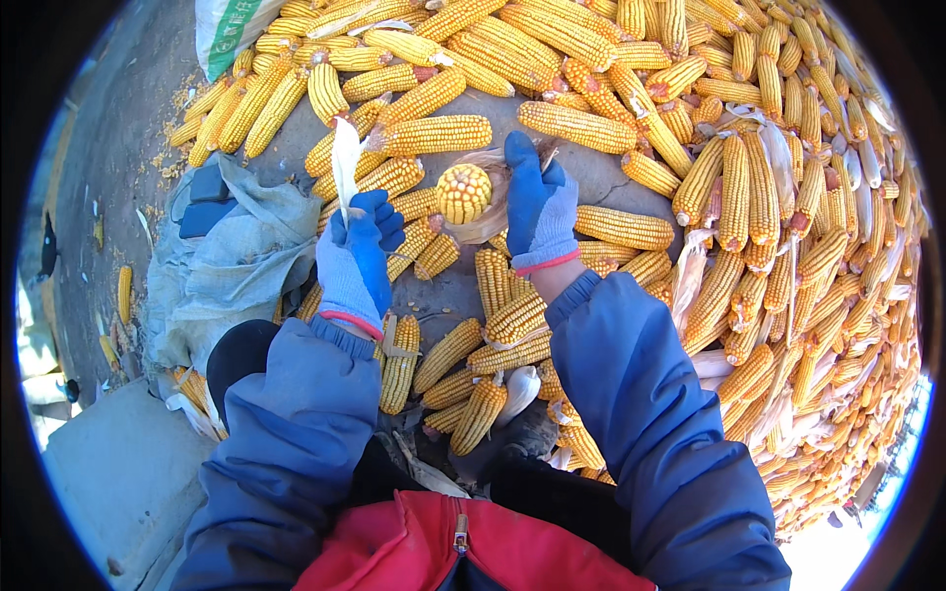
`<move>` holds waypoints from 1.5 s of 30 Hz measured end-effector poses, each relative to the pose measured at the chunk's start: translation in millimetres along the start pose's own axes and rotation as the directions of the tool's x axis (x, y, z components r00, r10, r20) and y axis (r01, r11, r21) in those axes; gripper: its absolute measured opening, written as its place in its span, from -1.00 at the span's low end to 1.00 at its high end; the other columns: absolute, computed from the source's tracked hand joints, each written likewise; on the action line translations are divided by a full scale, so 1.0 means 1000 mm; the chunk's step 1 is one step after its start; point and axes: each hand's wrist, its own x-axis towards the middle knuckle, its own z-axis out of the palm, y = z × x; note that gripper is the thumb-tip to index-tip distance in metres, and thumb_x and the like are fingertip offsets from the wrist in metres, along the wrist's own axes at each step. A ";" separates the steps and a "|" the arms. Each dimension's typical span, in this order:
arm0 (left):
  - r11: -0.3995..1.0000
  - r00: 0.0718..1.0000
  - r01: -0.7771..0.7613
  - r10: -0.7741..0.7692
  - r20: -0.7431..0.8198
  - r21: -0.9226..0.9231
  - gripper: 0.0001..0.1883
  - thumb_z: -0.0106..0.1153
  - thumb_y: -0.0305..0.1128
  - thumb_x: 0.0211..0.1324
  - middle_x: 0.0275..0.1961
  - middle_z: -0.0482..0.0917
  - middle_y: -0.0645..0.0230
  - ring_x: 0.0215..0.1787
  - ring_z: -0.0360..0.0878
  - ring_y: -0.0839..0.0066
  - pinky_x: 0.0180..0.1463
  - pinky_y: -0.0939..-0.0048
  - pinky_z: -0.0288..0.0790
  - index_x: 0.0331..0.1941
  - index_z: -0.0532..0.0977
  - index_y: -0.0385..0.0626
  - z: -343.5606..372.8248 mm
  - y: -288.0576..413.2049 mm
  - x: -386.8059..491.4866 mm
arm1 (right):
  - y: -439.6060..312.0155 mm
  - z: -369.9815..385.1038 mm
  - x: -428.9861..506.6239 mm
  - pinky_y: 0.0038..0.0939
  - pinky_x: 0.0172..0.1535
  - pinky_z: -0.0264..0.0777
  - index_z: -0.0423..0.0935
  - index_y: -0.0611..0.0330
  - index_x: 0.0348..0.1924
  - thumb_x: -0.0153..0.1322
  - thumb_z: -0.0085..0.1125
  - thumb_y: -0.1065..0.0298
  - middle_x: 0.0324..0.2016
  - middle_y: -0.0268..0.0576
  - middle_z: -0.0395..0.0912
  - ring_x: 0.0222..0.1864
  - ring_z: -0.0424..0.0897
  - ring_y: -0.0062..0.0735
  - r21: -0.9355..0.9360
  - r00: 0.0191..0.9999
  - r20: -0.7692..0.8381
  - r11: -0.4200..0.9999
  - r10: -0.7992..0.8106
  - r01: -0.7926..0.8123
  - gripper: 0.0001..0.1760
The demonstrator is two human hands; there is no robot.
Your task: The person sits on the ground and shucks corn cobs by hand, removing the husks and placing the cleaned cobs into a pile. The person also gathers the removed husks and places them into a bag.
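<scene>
Both my hands wear grey knitted gloves with blue coated palms and pink cuffs. My left hand (362,240) grips a strip of pale corn husk (346,159) that points up from its fingers. To the right, my right hand (538,199) is closed on the dry husk of an ear of corn (464,193), whose yellow tip faces the camera between my hands. Brownish husk (491,210) still wraps the ear's right side. Husked yellow ears lie beneath and around both hands.
A large heap of corn ears (798,244) rises on the right. At the left lie a crumpled woven sack (236,258) with dark blocks (209,199) on it, and a pale slab (129,473). A white and green sack (233,29) stands at the upper left.
</scene>
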 end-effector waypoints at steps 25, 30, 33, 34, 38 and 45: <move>0.704 0.623 0.674 -0.377 0.685 -0.225 -0.36 -0.07 0.04 0.65 0.43 0.55 0.05 0.35 0.64 0.16 0.45 0.08 0.55 0.57 0.28 -0.12 0.003 -0.007 0.006 | -0.011 -0.015 -0.076 -0.40 -0.19 0.59 0.76 0.33 -0.14 0.53 0.35 0.34 -0.34 -0.19 0.78 -0.30 0.72 -0.49 -0.194 -0.021 0.978 0.881 0.205 -0.432 -0.80; 0.614 0.482 0.743 -0.216 0.849 -0.266 -0.32 -0.17 0.15 0.65 0.38 0.59 0.04 0.32 0.67 0.18 0.41 0.08 0.58 0.54 0.32 -0.13 -0.002 0.000 -0.010 | -0.030 -0.024 -0.073 -0.43 -0.29 0.54 0.76 0.32 -0.20 0.50 0.42 0.28 -0.39 -0.18 0.75 -0.37 0.67 -0.50 -0.045 0.031 0.998 0.995 0.048 -0.084 -0.77; 0.704 0.453 0.686 -0.218 0.864 -0.182 -0.28 -0.14 0.20 0.62 0.35 0.60 0.00 0.32 0.67 0.14 0.40 0.04 0.58 0.54 0.32 -0.13 -0.009 0.008 -0.019 | -0.039 -0.026 -0.067 -0.41 -0.38 0.48 0.71 0.31 -0.28 0.52 0.41 0.23 -0.49 -0.20 0.70 -0.44 0.63 -0.50 -0.099 0.028 0.995 0.995 0.098 0.013 -0.73; 0.714 0.450 0.690 -0.300 0.841 -0.115 -0.29 -0.08 0.19 0.60 0.34 0.62 0.03 0.27 0.69 0.19 0.35 0.11 0.61 0.52 0.34 -0.12 -0.011 0.011 -0.024 | -0.038 -0.026 -0.069 -0.40 -0.40 0.47 0.70 0.31 -0.29 0.54 0.40 0.22 -0.51 -0.21 0.68 -0.46 0.62 -0.49 -0.106 0.041 0.993 0.993 0.108 -0.053 -0.72; 0.802 0.488 0.597 -0.331 0.808 -0.032 -0.35 0.14 0.10 0.53 0.23 0.68 0.13 0.13 0.75 0.33 0.19 0.26 0.67 0.45 0.43 -0.12 -0.010 0.020 -0.034 | -0.030 -0.028 -0.078 -0.34 -0.37 0.49 0.69 0.27 -0.30 0.55 0.39 0.12 -0.53 -0.19 0.66 -0.48 0.62 -0.44 -0.023 0.157 0.987 1.000 0.022 0.007 -0.65; 0.784 0.672 0.554 -0.223 0.706 -0.280 -0.43 0.27 0.04 0.46 0.13 0.75 0.09 0.09 0.77 0.24 0.26 0.15 0.66 0.32 0.58 -0.14 -0.012 0.025 -0.001 | -0.048 -0.050 -0.044 -0.41 -0.06 0.57 0.73 0.28 -0.02 0.56 0.36 0.04 -0.15 -0.03 0.73 -0.20 0.69 -0.38 -0.070 0.594 0.798 0.994 0.105 -0.081 -0.58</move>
